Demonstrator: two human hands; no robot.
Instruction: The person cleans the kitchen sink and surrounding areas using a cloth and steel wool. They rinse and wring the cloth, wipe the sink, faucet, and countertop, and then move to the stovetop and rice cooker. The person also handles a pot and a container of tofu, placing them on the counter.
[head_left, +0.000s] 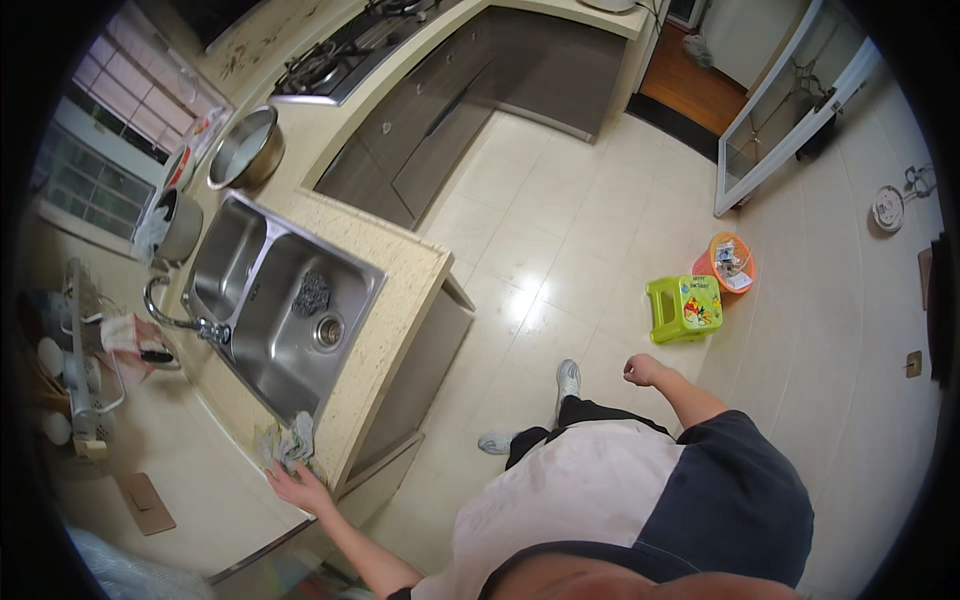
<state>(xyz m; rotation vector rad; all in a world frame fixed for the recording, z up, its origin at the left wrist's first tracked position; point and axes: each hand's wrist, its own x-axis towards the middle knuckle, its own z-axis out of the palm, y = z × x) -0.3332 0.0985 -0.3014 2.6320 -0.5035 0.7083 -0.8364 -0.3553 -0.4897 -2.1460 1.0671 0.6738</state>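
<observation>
My left hand (300, 489) reaches to the corner of the counter and touches a crumpled, pale green and white cloth or plastic bag (295, 442) at the near end of the sink; whether the fingers grip it cannot be told. My right hand (643, 370) hangs over the floor at my other side, fingers curled, with nothing seen in it. A double stainless steel sink (300, 255) is set in the speckled counter. In its larger basin lies a dark mesh scouring pad or mat (311, 293) near the drain (328, 331). The chrome faucet (184, 322) arches over the smaller basin.
A steel basin (247, 150) and a pot (181, 225) stand behind the sink, before the window. Farther along is a gas stove (322, 67). On the floor, a green plastic stool (686, 307) stands beside an orange waste basket (733, 259). A glass door (787, 112) stands ajar at the upper right.
</observation>
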